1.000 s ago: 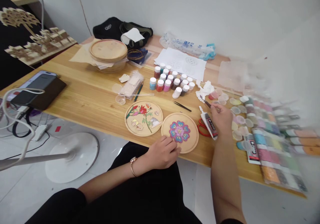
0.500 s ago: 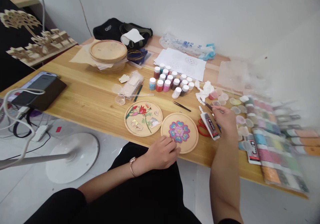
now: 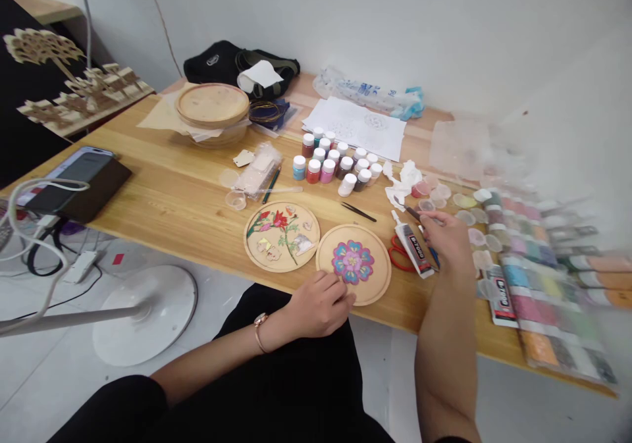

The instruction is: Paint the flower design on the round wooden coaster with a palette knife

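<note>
Wooden disc (image 3: 375, 291), pink-blue flower (image 3: 352, 262), hands (image 3: 316, 305) (image 3: 447, 239) on rim and slim tool (image 3: 412, 212)

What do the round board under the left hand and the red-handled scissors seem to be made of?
The round board looks like light, unvarnished wood, judging by its pale tone and matte surface. The red scissors handles look like smooth moulded plastic, though that is hedged at this resolution; the blades are mostly hidden, so their metal cannot be confirmed.

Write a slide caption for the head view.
Left hand at a round wooden plaque with a pink-and-blue flower, right hand beside a B-7000 glue tube.
</note>
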Available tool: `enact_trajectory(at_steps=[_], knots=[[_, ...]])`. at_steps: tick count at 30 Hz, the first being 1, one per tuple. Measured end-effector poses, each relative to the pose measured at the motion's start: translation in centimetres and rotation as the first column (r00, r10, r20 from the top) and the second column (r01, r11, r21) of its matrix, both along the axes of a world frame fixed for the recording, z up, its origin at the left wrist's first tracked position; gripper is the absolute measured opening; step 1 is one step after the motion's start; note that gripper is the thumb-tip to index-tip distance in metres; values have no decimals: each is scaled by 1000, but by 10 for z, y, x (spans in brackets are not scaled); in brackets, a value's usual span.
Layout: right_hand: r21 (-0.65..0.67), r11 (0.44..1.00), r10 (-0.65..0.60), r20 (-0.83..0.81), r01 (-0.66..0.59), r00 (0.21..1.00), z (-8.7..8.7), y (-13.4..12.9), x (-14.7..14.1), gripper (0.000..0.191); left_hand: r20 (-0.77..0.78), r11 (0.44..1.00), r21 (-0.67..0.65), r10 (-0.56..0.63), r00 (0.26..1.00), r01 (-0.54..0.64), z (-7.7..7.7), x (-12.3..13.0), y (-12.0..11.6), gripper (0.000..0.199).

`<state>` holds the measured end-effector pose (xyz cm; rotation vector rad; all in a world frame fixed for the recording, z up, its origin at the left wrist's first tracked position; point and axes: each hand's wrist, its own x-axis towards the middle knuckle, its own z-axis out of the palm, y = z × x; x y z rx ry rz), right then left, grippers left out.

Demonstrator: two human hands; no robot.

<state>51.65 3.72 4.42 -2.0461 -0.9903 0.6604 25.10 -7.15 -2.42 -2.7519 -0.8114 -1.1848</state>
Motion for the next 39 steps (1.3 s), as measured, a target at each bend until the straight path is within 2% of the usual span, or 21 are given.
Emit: enact_trajectory(at_steps=[8, 17, 24, 29, 34, 39], knots=[[54, 999, 5, 6, -5, 1000, -9, 2, 10, 38, -7, 1000, -1, -8, 1000, 8, -1, -1, 0, 13], [65, 998, -13, 71, 8, 997, -9, 2, 9, 37, 4, 1000, -3, -17, 1000, 17, -2, -1, 0, 11], [159, 987, -13, 144, -10, 989, -4, 2, 3, 42, -1, 1000, -2, -6, 1000, 6, -2, -1, 0, 9], [214, 977, -17, 164, -19, 986, -9, 4, 7, 48, -18, 1000, -2, -10, 1000, 10, -3, -1, -1, 10], [160, 984, 54, 170, -82, 984, -15, 5, 14, 34, -16, 1000, -8, -8, 1000, 8, -3, -1, -1, 10], [94, 991, 76, 176, -94, 981, -14, 3, 14, 37, 8, 1000, 7, -11, 1000, 11, -2, -1, 0, 8]])
